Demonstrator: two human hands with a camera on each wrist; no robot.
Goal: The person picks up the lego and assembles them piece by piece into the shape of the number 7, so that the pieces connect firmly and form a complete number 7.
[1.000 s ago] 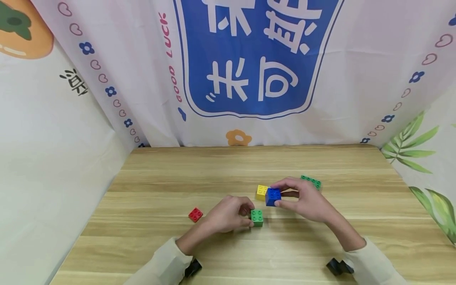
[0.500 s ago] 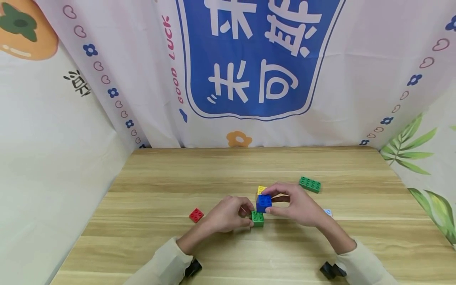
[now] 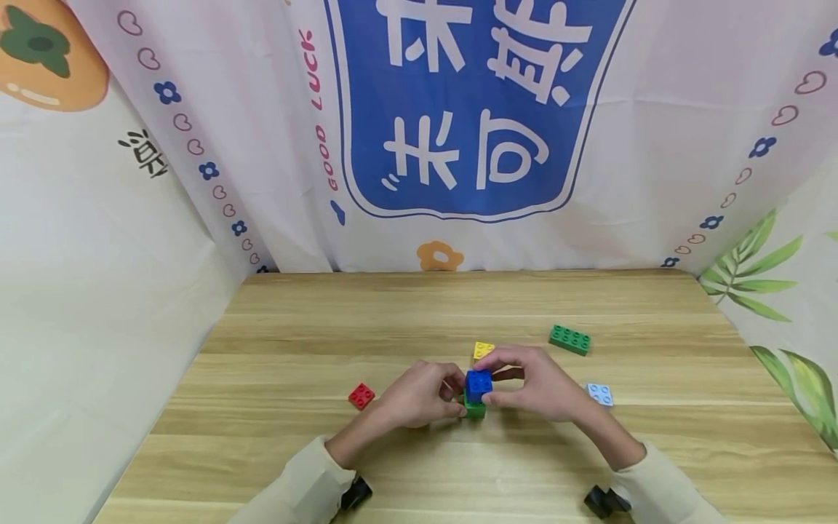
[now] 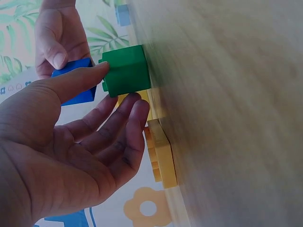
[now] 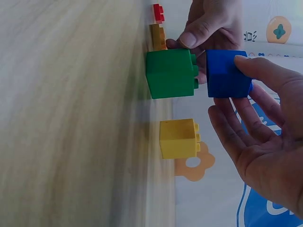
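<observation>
My left hand (image 3: 419,394) pinches a green building block (image 5: 171,74) between thumb and fingers, and the block stands on the table with its studs up. Just above it, my right hand (image 3: 533,386) holds a blue building block (image 5: 227,74) by its sides. A narrow gap between the two blocks shows in the right wrist view. Behind them stands a yellow block (image 5: 179,138), partly covered by my right hand in the head view. A low orange-yellow block (image 4: 162,153) lies near my left fingers in the left wrist view; the head view hides it.
A flat red block (image 3: 361,396) lies left of my left hand. On the right are a long dark green block (image 3: 569,340) and a light blue block (image 3: 599,394) beside my right forearm. The wooden table (image 3: 294,327) ends at a printed curtain (image 3: 380,244).
My right hand has carried the blue block left and toward me, from beside the yellow block to over the green block. The left hand has stayed on the green block.
</observation>
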